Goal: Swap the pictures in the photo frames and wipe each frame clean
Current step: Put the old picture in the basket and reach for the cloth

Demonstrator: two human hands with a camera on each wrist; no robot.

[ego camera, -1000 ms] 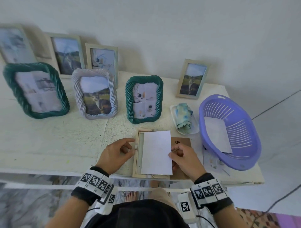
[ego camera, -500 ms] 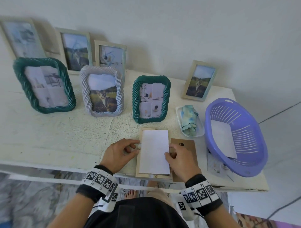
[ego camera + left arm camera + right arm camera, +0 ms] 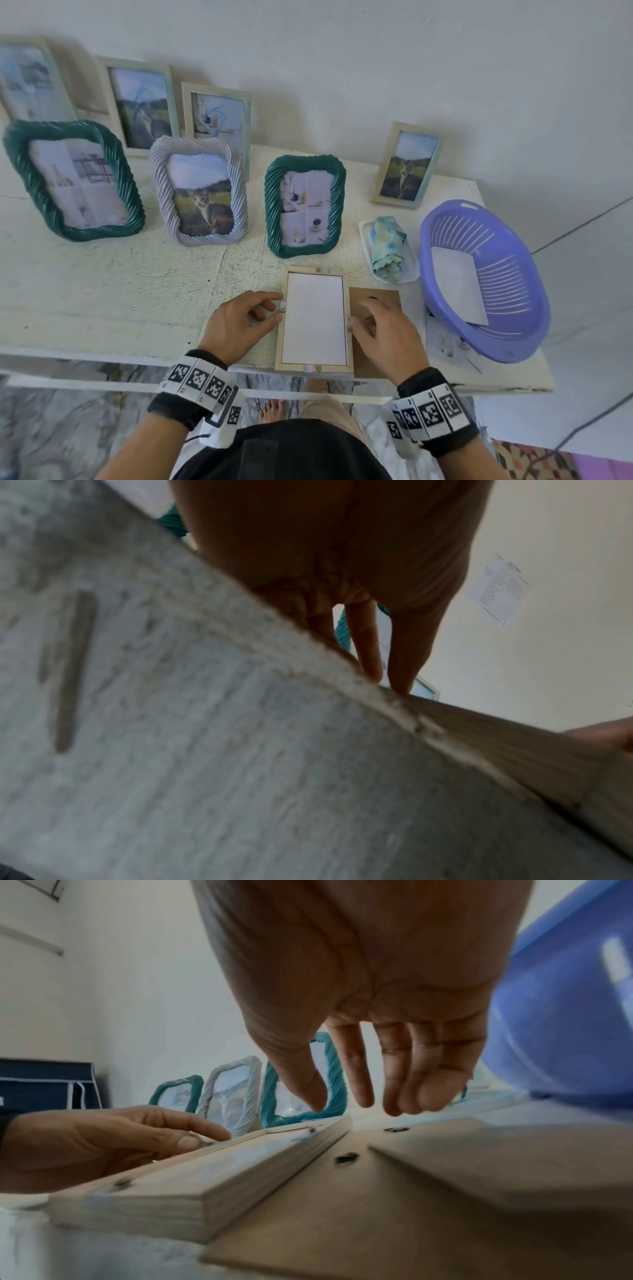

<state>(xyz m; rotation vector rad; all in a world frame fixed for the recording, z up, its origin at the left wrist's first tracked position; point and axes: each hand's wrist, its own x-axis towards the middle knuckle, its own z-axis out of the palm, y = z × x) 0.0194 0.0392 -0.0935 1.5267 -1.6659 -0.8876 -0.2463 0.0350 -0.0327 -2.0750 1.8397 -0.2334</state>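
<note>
A light wooden frame (image 3: 346,363) (image 3: 212,1185) lies face down near the table's front edge. A white picture back (image 3: 314,318) lies flat inside it. My left hand (image 3: 277,310) (image 3: 205,1137) rests at the frame's left rim, index finger and thumb touching the edge by a small tab. In the left wrist view its fingers (image 3: 369,653) point down at the table edge. A brown backing board (image 3: 380,298) (image 3: 394,1191) lies just right of the frame. My right hand (image 3: 356,325) (image 3: 356,1104) hovers over that board with fingers hanging loose, holding nothing.
Several framed pictures stand along the back, the nearest a green twisted frame (image 3: 305,205). A blue-green cloth (image 3: 388,251) lies on a white dish. A purple basket (image 3: 513,325) at the right holds a white sheet (image 3: 457,284). The table's front edge (image 3: 102,356) runs just below my wrists.
The white picture, held tilted over the frame by my right hand, now lies flat inside it. My right hand has let go and shifted right over the backing board.
</note>
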